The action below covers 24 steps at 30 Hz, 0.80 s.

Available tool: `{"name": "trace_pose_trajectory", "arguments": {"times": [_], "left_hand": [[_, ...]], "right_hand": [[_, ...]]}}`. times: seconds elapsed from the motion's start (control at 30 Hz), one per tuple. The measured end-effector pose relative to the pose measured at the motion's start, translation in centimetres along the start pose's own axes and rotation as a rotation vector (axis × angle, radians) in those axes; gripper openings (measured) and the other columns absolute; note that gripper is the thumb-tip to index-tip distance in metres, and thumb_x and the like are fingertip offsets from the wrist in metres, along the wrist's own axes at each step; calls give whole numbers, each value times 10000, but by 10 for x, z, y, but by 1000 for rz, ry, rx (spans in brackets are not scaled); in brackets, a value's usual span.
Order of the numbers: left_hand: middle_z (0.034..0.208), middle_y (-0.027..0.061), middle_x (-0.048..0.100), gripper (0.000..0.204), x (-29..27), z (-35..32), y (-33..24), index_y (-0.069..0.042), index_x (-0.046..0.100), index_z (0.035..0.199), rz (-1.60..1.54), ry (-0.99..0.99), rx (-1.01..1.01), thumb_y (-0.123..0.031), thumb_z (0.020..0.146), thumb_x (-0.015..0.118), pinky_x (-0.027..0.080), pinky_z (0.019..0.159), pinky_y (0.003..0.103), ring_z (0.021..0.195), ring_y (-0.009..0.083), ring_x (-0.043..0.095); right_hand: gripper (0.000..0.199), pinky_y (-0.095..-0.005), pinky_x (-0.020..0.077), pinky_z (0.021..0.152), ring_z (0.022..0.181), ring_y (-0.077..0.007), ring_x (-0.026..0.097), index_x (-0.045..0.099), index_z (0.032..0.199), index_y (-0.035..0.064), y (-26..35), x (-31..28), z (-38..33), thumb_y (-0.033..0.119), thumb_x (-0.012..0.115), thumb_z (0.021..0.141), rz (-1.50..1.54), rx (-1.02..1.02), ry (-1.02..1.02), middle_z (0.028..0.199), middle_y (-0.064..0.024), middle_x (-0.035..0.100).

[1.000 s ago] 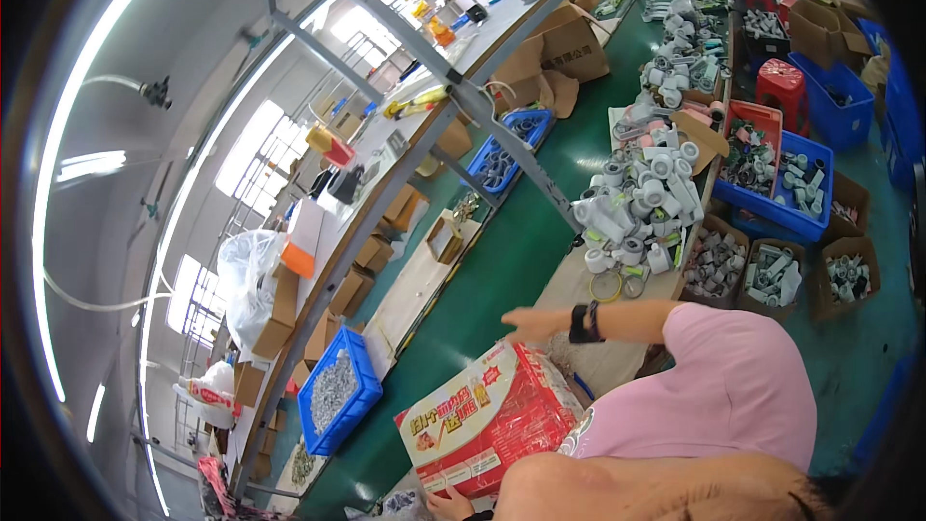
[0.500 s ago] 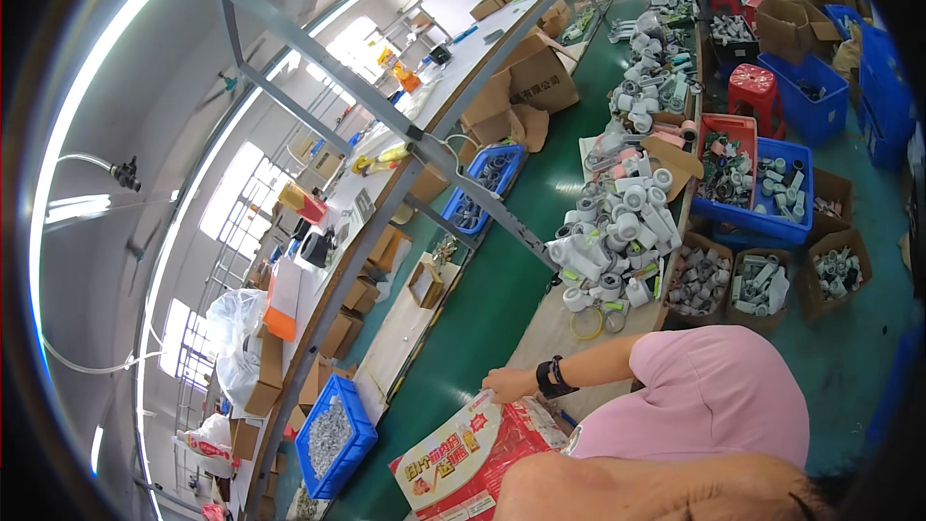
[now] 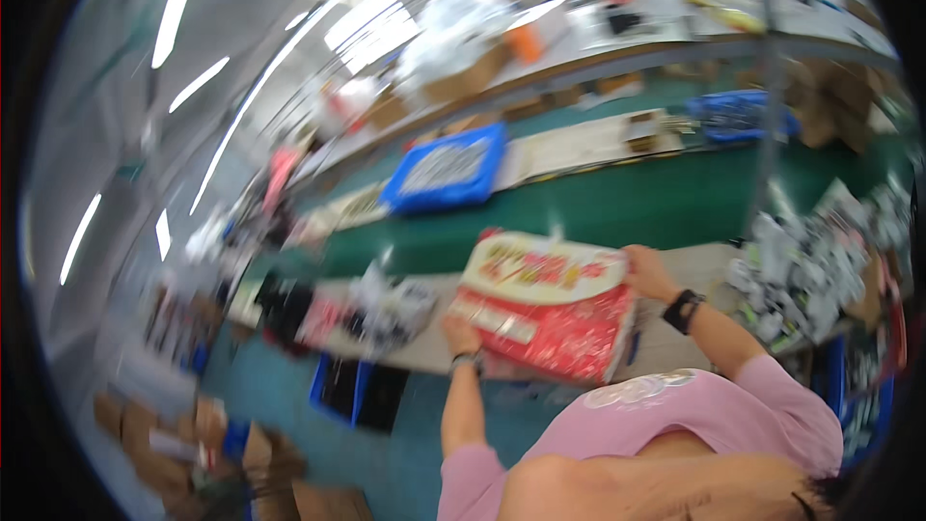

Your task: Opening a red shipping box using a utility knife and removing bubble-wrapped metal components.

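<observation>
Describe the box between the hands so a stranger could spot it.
Find the green strip crossing the view, then the tan ledge along its near side. There the left hand and right hand hold the box. Its red and cream print sets it apart from the plastic bag and grey heap on either side.

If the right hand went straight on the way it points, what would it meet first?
Most likely the red box: the right hand is at its far right corner, seemingly touching it, though blur leaves depth unclear.
</observation>
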State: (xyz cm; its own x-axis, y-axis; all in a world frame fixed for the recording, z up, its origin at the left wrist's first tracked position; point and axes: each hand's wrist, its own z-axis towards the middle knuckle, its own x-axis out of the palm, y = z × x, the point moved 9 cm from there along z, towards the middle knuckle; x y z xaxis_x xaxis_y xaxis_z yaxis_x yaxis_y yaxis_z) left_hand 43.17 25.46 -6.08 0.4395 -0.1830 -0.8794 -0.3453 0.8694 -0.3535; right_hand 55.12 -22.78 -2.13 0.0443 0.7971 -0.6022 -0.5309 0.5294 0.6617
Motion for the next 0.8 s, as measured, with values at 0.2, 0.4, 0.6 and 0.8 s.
{"name": "trace_pose_trajectory", "arguments": {"times": [0.2,0.4,0.6,0.8], "left_hand": [[1456,264,406,613,-32,-17,3,16,349,1442,-148,-159,-219,-346,974,507,399,1060,501,1287,453,456],[1436,287,391,632,-47,-26,-8,16,325,1453,-153,-114,-217,-393,997,482,442,1006,509,1220,479,499],[1368,256,454,621,-54,-22,-9,11,376,1408,-108,-45,-186,-412,976,520,482,931,519,1141,461,557],[1217,232,521,589,-65,-12,4,-2,479,1294,-211,42,38,-454,936,596,501,860,496,1044,426,597]], "right_hand": [[318,-442,495,761,880,-350,618,585,1071,6,7,-4,-7,117,679,788,-2,127,-120,914,-171,651],[241,-430,511,687,778,-316,649,582,1029,50,-13,-3,1,171,683,846,0,192,-37,809,-127,657],[290,-442,514,707,795,-327,655,588,1028,37,-17,1,2,236,690,843,36,264,1,833,-138,671],[346,-459,516,796,902,-350,659,642,1077,43,107,-32,12,292,673,838,-383,-19,358,969,-141,684]]}}
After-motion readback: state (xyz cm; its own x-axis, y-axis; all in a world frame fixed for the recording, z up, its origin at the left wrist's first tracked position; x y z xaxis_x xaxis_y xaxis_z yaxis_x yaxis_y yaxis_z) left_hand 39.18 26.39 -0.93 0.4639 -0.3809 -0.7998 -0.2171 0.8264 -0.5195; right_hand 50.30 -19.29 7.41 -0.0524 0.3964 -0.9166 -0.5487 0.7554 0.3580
